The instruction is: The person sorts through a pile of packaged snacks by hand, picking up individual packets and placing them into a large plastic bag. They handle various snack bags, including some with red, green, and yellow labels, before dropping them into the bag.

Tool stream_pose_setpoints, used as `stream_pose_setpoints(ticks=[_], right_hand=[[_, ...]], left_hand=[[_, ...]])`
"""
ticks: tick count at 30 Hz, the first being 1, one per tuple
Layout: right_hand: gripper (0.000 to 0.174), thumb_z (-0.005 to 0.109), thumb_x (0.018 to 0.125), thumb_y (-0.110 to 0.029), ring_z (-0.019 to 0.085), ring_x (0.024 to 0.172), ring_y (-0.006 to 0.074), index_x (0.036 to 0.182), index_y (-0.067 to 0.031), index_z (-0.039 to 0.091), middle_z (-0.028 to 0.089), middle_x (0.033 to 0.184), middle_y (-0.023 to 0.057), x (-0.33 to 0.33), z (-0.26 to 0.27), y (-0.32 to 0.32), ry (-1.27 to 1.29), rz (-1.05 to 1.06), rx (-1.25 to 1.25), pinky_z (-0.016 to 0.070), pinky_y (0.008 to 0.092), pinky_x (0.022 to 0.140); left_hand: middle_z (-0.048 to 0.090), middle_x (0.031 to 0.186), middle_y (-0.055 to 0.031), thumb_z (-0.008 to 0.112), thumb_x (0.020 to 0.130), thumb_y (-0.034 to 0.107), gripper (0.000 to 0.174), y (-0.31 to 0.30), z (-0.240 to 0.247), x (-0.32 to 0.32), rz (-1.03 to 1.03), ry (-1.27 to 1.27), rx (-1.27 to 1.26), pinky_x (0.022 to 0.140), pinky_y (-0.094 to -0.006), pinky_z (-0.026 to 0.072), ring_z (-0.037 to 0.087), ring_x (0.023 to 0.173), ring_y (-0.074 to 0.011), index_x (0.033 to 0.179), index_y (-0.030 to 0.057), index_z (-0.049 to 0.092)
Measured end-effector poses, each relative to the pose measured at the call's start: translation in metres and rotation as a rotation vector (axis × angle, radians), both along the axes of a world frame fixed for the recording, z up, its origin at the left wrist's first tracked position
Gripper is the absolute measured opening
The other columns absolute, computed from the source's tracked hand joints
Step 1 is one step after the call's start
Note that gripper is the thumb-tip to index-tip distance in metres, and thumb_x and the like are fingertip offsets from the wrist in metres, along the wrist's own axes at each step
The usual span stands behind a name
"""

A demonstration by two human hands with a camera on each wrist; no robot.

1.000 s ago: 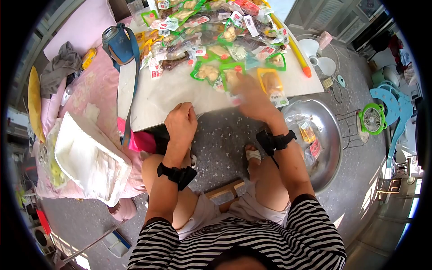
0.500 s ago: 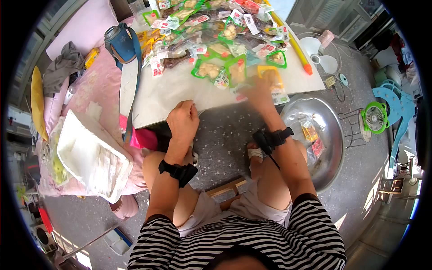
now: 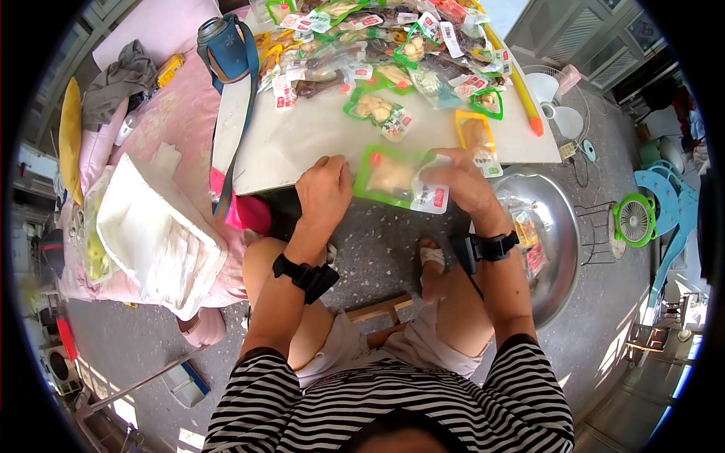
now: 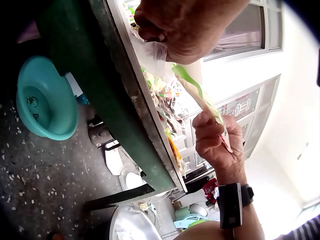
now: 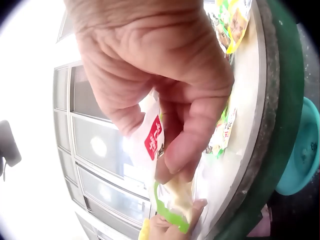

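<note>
A green-edged clear snack packet point(image 3: 393, 178) with a red-and-white label is held level in front of the white table's near edge point(image 3: 302, 155). My left hand point(image 3: 341, 175) pinches its left end, and my right hand point(image 3: 444, 172) pinches the labelled right end. In the right wrist view my right hand's thumb and fingers point(image 5: 185, 150) close on the packet point(image 5: 153, 139). The left wrist view has my left hand point(image 4: 187, 27) gripping the packet point(image 4: 197, 92) from above, with my right hand point(image 4: 215, 140) at its far end.
Several more snack packets point(image 3: 377, 57) cover the far half of the table. An orange packet point(image 3: 474, 134) lies near the right corner. A blue bottle point(image 3: 225, 47) with a strap stands at the left edge. A metal basin point(image 3: 555, 226) holding packets sits on the floor at right, and a teal bowl point(image 4: 45, 105) is under the table.
My right hand picked the green-edged packet off the table and drew it toward me. My left hand, which rested curled at the table edge, now grips its other end.
</note>
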State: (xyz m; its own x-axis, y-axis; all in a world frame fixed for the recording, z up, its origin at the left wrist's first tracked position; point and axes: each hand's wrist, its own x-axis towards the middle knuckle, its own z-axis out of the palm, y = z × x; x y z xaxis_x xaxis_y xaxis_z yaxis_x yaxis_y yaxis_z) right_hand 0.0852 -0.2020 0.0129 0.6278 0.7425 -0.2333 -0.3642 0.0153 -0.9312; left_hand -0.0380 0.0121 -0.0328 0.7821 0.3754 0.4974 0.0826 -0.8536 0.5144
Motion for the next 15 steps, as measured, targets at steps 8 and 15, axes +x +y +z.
stream_pose_setpoints(ticks=[8, 15], right_hand=[[0.027, 0.065, 0.08, -0.005, 0.064, 0.077, 0.0118, 0.105, 0.0033, 0.063, 0.066, 0.095, 0.0068, 0.002, -0.019, 0.031, -0.071, 0.025, 0.018, 0.0526, 0.0253, 0.065], [0.027, 0.065, 0.086, -0.019, 0.062, 0.066, 0.0115, 0.105, 0.0011, 0.063, 0.066, 0.087, 0.0072, -0.014, -0.013, 0.071, -0.136, 0.086, -0.193, 0.051, 0.0228, 0.051]], left_hand=[[0.057, 0.072, -0.0116, 0.057, 0.077, 0.005, 0.02, -0.014, 0.01, -0.011, -0.084, 0.01, 0.181, 0.052, -0.041, 0.0494, 0.062, 0.061, -0.032, 0.097, 0.0042, 0.061], [0.058, 0.073, -0.0122, 0.061, 0.083, 0.006, 0.022, -0.005, 0.007, -0.009, -0.05, -0.024, 0.13, 0.052, -0.0399, 0.0473, 0.06, 0.061, -0.0323, 0.104, 0.0037, 0.065]])
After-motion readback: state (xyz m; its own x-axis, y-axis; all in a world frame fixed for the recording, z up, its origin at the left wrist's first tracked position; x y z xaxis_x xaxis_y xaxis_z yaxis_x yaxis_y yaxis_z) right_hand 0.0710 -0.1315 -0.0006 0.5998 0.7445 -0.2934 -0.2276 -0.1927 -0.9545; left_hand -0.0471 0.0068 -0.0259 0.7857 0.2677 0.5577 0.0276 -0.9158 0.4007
